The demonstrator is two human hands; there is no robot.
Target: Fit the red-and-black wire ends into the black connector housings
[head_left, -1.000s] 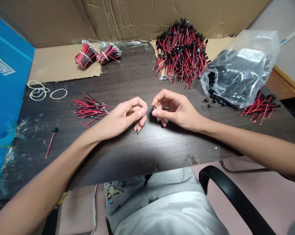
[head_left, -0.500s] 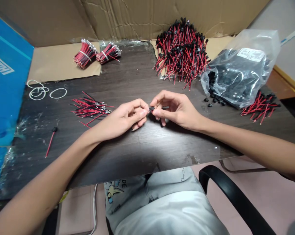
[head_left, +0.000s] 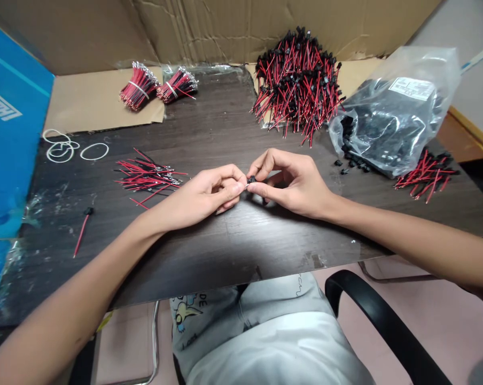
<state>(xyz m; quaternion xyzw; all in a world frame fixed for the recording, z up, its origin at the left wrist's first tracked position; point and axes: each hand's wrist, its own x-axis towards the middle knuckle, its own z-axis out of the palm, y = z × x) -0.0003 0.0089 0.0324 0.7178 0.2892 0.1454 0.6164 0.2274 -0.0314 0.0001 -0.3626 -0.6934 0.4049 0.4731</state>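
Over the middle of the dark wooden table (head_left: pixel 225 240), my left hand (head_left: pixel 209 193) and my right hand (head_left: pixel 291 182) meet fingertip to fingertip. My right thumb and forefinger pinch a small black connector (head_left: pixel 251 179). My left fingers are closed in a pinch on a thin wire whose end touches the connector; the wire itself is mostly hidden inside the hand. A loose heap of red and black wires (head_left: pixel 147 176) lies just left of my left hand.
A big pile of wired connectors (head_left: pixel 297 85) sits at the back, beside a plastic bag of black connectors (head_left: pixel 389 123). Two banded wire bundles (head_left: pixel 155 85) lie on cardboard at back left. Rubber bands (head_left: pixel 71 151), a single wired connector (head_left: pixel 83 230), a smaller wire pile (head_left: pixel 426 174), a blue box (head_left: pixel 13 133).
My hands have drawn together: the gap between the fingertips has closed, and the wire end now touches the black connector. Both hands sit slightly lower on the table.
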